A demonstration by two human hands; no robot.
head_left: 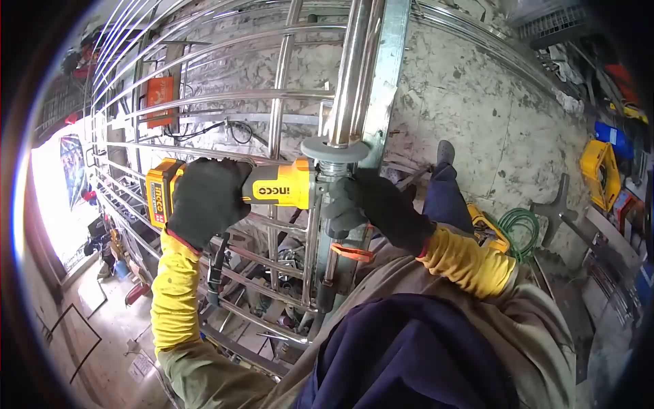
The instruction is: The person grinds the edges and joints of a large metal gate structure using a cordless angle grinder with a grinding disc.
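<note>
A yellow and black angle grinder (283,185) lies crosswise over a frame of shiny metal tubes (278,119). My left hand (206,201), in a black glove, is wrapped round the grinder's body beside its battery. At the grinder's head, my right hand (371,208), also gloved in black, has its fingers curled; the part it grips is hidden. The grey disc (335,149) is by the end of a thick polished tube (351,75). Whether disc and tube touch is not clear. An orange clamp-like piece (351,253) sits below my right hand.
An orange box (160,101) stands behind the tubes at the left. A coiled green hose (519,232) and a yellow case (599,175) lie at the right. Tools and scraps lie on the floor under the frame. A shoe (445,153) shows beyond my right hand.
</note>
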